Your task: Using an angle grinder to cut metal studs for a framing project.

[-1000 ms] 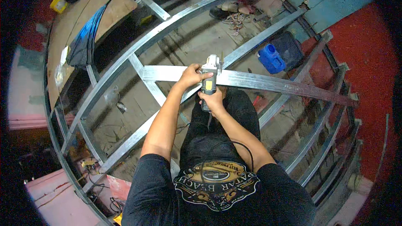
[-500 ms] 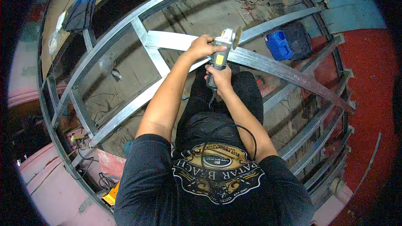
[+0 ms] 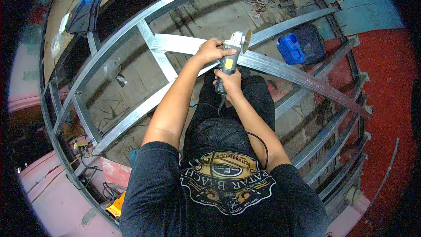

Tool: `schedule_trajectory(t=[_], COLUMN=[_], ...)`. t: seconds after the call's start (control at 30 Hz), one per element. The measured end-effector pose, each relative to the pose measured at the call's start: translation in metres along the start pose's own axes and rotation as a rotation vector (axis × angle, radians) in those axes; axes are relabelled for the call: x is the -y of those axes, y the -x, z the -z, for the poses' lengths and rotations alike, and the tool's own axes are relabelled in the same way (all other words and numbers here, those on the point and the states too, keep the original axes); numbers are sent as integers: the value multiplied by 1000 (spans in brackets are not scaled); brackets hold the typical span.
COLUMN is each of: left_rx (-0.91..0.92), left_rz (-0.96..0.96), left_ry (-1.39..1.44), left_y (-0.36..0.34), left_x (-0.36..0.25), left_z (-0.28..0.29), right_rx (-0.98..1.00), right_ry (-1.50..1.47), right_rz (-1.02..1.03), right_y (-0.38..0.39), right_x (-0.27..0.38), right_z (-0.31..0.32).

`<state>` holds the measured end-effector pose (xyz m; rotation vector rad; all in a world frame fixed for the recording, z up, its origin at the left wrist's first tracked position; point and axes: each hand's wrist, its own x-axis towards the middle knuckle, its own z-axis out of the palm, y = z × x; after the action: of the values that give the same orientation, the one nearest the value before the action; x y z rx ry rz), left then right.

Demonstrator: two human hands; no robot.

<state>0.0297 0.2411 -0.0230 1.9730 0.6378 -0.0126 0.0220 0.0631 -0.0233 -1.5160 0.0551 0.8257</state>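
Note:
An angle grinder [image 3: 229,61] with a grey body, yellow label and silver head is held out in front of me in both hands. My left hand [image 3: 215,51] is closed round its upper body below the head, the thumb lying across it. Lower down, my right hand [image 3: 229,81] grips the handle, where a dark cord leaves the end. The thin brown disc [image 3: 247,41] stands on edge at the head's right side. Right beneath the grinder runs a loose-looking metal bar [image 3: 285,69], slanting from upper left to lower right; whether the disc touches it I cannot tell.
A frame of galvanized tubes [image 3: 133,28] surrounds me, with several crossbars [image 3: 324,136] on the right. Beyond the bar sit a blue plastic jug [image 3: 290,49] and a dark case [image 3: 310,44]. Cables [image 3: 90,166] and a yellow tool [image 3: 115,205] lie at lower left. Red flooring [image 3: 388,87] is far right.
The grinder and both hands have shifted very slightly; the grip is the same. Nothing else has visibly moved.

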Motion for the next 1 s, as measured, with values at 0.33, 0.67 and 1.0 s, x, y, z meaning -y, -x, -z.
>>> schedule_trajectory(t=[0.33,0.67,1.0], left_rx=[-28,39,-9], left_rz=[-24,-4,-21], left_ry=[-41,-52,-71], left_y=[-3,2,3], left_x=[4,-7,-2], left_z=[-3,6,0], right_rx=[40,52,73], right_ry=[-13,-45,-32], right_rz=[9,-3,-16], right_y=[-1,0,4], right_x=[-1,2,5], right_z=[1,0,0])
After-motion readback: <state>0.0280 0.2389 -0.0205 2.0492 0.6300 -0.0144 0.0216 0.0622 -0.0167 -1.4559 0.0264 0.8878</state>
